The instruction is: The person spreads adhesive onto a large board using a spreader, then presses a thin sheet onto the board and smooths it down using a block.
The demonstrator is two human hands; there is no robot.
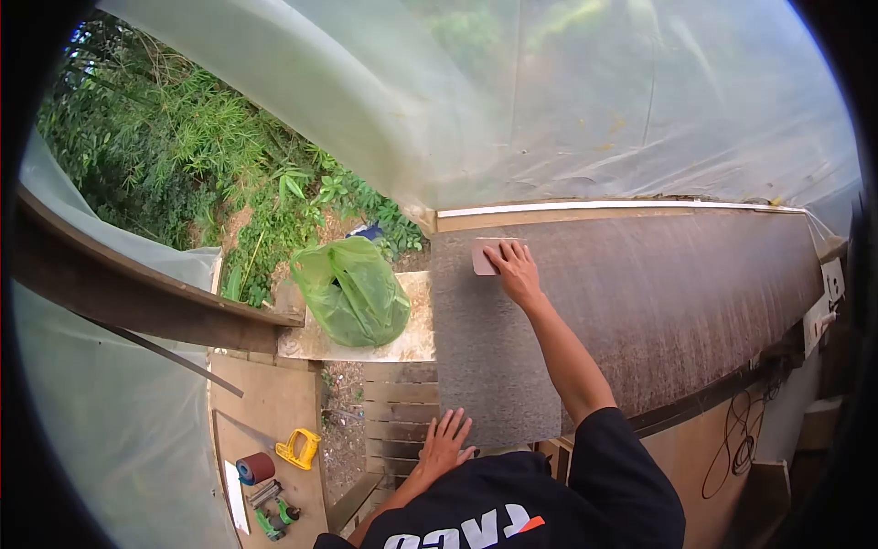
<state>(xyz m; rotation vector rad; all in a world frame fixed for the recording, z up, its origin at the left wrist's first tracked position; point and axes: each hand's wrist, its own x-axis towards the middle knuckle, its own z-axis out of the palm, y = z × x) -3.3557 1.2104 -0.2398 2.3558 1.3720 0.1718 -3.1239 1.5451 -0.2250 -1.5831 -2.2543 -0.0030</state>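
Observation:
A long dark brown board [658,311] with streaky grain lies in front of me, its left part greyer and duller. Near its far left corner my right hand [516,271] presses down on a flat pinkish sanding pad [481,262], fingers closed over its right part. The arm reaches straight out across the board. My left hand [444,443] rests at the board's near left edge, fingers spread and holding nothing. Below that hand are wooden slats [395,392].
A green plastic bag [357,293] sits on a stained panel [419,311] left of the board. Farther left, a plywood surface [270,389] carries a yellow handle-like tool [298,448], a sandpaper roll [255,468] and a green power tool [277,520]. A dark cable [743,439] hangs at right.

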